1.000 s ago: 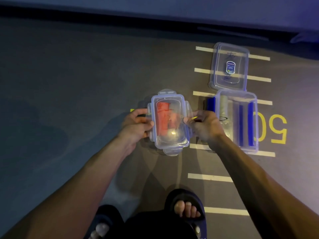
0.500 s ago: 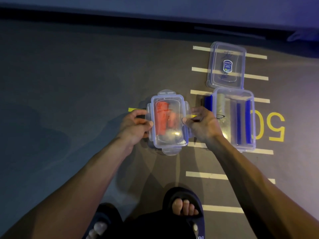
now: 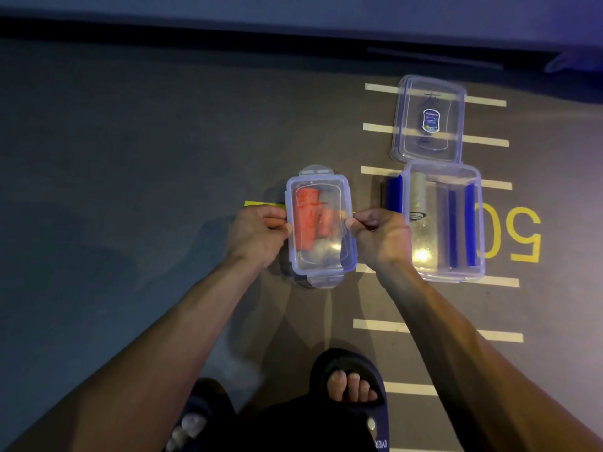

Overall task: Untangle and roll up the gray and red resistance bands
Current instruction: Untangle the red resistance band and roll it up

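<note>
A small clear plastic box (image 3: 321, 265) with its lid on sits on the floor in front of me. Rolled red resistance band (image 3: 308, 220) shows through the lid. My left hand (image 3: 256, 233) grips the box's left side clip, thumb on the lid edge. My right hand (image 3: 380, 234) pinches the right side clip. A larger open clear box (image 3: 474, 223) stands to the right, with a rolled gray band (image 3: 417, 197) lying inside at its left.
The larger box's loose lid (image 3: 427, 120) lies on the floor behind it. White stripes (image 3: 381, 128) and a yellow "50" (image 3: 518, 233) are painted on the dark floor. My feet in dark slippers (image 3: 350, 383) stand close below the small box.
Both hands stay on the small box's side clips; thumbs have pressed in slightly. The view has shifted a little.
</note>
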`<state>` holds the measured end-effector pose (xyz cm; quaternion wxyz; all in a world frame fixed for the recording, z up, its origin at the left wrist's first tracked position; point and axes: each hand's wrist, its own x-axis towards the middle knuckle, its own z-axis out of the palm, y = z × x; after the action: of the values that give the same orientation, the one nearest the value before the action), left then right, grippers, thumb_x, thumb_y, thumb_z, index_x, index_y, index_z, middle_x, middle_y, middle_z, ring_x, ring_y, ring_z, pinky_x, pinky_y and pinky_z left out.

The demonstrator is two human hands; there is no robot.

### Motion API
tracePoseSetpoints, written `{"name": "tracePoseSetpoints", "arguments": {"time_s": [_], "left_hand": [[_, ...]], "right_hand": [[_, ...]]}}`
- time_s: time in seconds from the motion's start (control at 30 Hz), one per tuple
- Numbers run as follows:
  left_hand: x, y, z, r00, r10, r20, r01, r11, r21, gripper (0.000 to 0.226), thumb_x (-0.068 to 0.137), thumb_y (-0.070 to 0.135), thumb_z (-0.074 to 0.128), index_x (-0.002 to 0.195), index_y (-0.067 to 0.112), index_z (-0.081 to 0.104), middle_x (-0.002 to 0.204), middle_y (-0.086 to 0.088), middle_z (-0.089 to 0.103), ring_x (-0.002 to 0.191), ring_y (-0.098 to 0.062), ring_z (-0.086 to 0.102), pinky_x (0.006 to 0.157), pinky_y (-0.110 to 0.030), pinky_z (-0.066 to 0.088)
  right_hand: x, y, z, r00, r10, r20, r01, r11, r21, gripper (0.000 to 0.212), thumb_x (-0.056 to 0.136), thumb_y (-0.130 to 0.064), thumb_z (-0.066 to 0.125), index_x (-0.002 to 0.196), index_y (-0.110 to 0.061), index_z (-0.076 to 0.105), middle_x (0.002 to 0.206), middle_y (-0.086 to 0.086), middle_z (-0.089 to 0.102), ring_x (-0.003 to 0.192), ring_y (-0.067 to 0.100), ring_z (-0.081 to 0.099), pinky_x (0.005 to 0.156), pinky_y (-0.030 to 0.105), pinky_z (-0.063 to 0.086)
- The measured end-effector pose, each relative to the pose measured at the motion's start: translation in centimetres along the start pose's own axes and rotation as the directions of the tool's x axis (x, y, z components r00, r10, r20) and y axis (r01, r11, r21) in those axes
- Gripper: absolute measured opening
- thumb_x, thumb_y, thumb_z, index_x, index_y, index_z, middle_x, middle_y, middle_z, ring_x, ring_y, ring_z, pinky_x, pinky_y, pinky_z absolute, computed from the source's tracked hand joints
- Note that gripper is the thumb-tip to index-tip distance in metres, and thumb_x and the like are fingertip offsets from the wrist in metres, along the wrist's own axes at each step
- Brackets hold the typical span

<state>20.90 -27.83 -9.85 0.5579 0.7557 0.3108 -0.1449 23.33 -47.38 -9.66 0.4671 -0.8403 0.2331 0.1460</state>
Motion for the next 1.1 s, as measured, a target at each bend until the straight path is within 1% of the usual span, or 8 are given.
{"name": "tracePoseSetpoints", "arguments": {"time_s": [0.3, 0.4, 0.47, 0.53, 0.73, 0.93, 1.0, 1.1], "left_hand": [[-0.3, 0.8, -0.2, 0.998, -0.013, 0.067, 0.016, 0.998, -0.056, 0.032, 0.087, -0.005, 0.07, 0.078, 0.025, 0.072, 0.074, 0.006, 0.074, 0.079, -0.018, 0.076, 0.081, -0.037, 0.063], [-0.3, 1.7, -0.6, 0.989, -0.006, 0.15, 0.016, 0.998, -0.067, 0.039, 0.087, -0.013, 0.067, 0.1, 0.023, 0.07, 0.079, -0.002, 0.069, 0.084, -0.025, 0.072, 0.077, -0.038, 0.063], [0.6, 2.9, -1.2, 0.961, 0.02, 0.277, -0.027, 0.999, 0.021, 0.078, 0.085, -0.02, 0.064, 0.142, 0.032, 0.05, 0.075, -0.007, 0.06, 0.076, -0.023, 0.065, 0.074, -0.043, 0.062], [1.6, 4.5, -1.7, 0.911, 0.005, 0.413, -0.103, 0.971, 0.215, 0.111, 0.083, -0.021, 0.064, 0.159, 0.045, 0.017, 0.075, -0.009, 0.059, 0.066, -0.02, 0.061, 0.069, -0.044, 0.062], [3.9, 8.4, -1.1, 0.807, -0.186, 0.561, -0.229, 0.777, 0.587, 0.118, 0.08, -0.02, 0.068, 0.158, 0.05, 0.013, 0.11, -0.014, 0.066, 0.09, -0.031, 0.074, 0.075, -0.046, 0.065], [4.5, 9.1, -0.6, 0.8, -0.231, 0.554, -0.228, 0.736, 0.637, 0.105, 0.081, -0.021, 0.066, 0.153, 0.043, 0.025, 0.099, -0.009, 0.058, 0.074, -0.019, 0.065, 0.057, -0.028, 0.058], [4.5, 9.0, -0.5, 0.812, -0.226, 0.538, -0.219, 0.737, 0.64, 0.104, 0.081, -0.021, 0.065, 0.153, 0.043, 0.026, 0.099, -0.009, 0.058, 0.074, -0.019, 0.065, 0.058, -0.029, 0.059], [4.1, 8.8, -0.7, 0.815, -0.21, 0.54, -0.212, 0.759, 0.615, 0.106, 0.082, -0.02, 0.065, 0.156, 0.044, 0.023, 0.106, -0.008, 0.06, 0.076, -0.017, 0.065, 0.054, -0.025, 0.057]], "right_hand": [[-0.2, -0.8, -0.1, 0.991, 0.126, 0.053, -0.131, 0.987, 0.093, 0.007, 0.093, -0.02, 0.076, 0.097, -0.014, 0.077, 0.095, 0.0, 0.075, 0.094, 0.02, 0.071, 0.094, 0.042, 0.059], [-0.4, -0.8, 0.0, 0.993, 0.096, 0.064, -0.103, 0.989, 0.107, 0.01, 0.096, -0.015, 0.072, 0.103, -0.009, 0.074, 0.099, 0.002, 0.074, 0.097, 0.021, 0.07, 0.096, 0.039, 0.058], [-0.5, -0.9, 0.0, 0.995, 0.067, 0.075, -0.076, 0.99, 0.117, 0.011, 0.098, -0.012, 0.068, 0.105, -0.005, 0.072, 0.096, 0.0, 0.071, 0.091, 0.016, 0.066, 0.094, 0.029, 0.056], [-0.5, -1.0, -0.2, 0.994, 0.053, 0.098, -0.062, 0.993, 0.096, 0.006, 0.1, -0.014, 0.065, 0.102, -0.011, 0.069, 0.087, -0.008, 0.066, 0.082, 0.008, 0.061, 0.084, 0.02, 0.052], [-0.3, -1.1, -0.7, 0.989, 0.065, 0.136, -0.072, 0.996, 0.047, 0.01, 0.101, -0.019, 0.064, 0.106, -0.014, 0.072, 0.087, -0.014, 0.066, 0.081, 0.003, 0.061, 0.091, 0.027, 0.055], [-1.7, 0.3, -0.5, 0.982, -0.153, 0.108, 0.158, 0.987, -0.039, 0.017, 0.102, -0.02, 0.062, 0.115, -0.02, 0.073, 0.104, -0.004, 0.073, 0.099, 0.013, 0.068, 0.091, 0.03, 0.058], [-2.2, 0.9, -1.2, 0.959, -0.204, 0.198, 0.211, 0.977, -0.016, 0.033, 0.1, -0.024, 0.067, 0.133, -0.024, 0.063, 0.112, -0.003, 0.068, 0.102, 0.009, 0.067, 0.081, 0.012, 0.054], [-3.3, 2.3, -2.3, 0.893, -0.258, 0.369, 0.281, 0.96, -0.01, 0.099, 0.079, -0.036, 0.087, 0.159, -0.035, 0.028, 0.137, -0.014, 0.049, 0.118, -0.006, 0.053, 0.09, 0.005, 0.046]]}}
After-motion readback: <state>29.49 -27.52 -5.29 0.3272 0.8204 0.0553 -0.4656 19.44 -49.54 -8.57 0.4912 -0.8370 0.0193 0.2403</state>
